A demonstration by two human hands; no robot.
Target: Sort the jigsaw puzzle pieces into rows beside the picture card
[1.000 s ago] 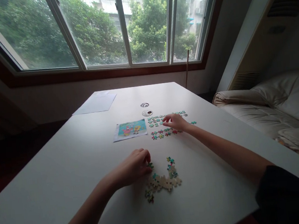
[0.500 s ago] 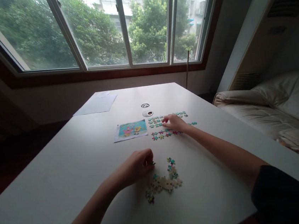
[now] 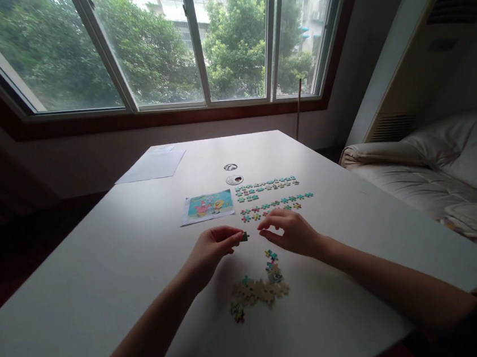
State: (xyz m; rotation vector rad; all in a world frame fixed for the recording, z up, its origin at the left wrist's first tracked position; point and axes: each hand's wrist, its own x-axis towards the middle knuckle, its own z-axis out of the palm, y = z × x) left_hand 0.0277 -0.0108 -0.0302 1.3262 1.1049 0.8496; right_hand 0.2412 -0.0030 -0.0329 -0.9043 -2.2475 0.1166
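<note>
Between the thumb and fingers of my left hand (image 3: pixel 217 250) is a small dark green puzzle piece (image 3: pixel 244 236), held above the table. My right hand (image 3: pixel 292 231) hovers just to the right of it, thumb and fingers apart with nothing between them. Beyond the hands, rows of puzzle pieces (image 3: pixel 266 184) lie spread out, mostly teal, with pink and yellow ones in the nearest row. Closer to me sits a loose pile of pieces (image 3: pixel 262 290), many with the plain tan back up. A picture sheet (image 3: pixel 209 205) with cartoon figures lies left of the rows.
The white table (image 3: pixel 103 272) carries white paper (image 3: pixel 152 166) at its far left and two round inserts (image 3: pixel 234 180) near the middle. A pale sofa (image 3: pixel 409 183) stands to the right, and a window (image 3: pixel 157 51) is beyond the far edge.
My right hand has come back from the rows toward my left hand, its fingers now apart. My left hand has risen slightly away from the pile, turning the green piece into view.
</note>
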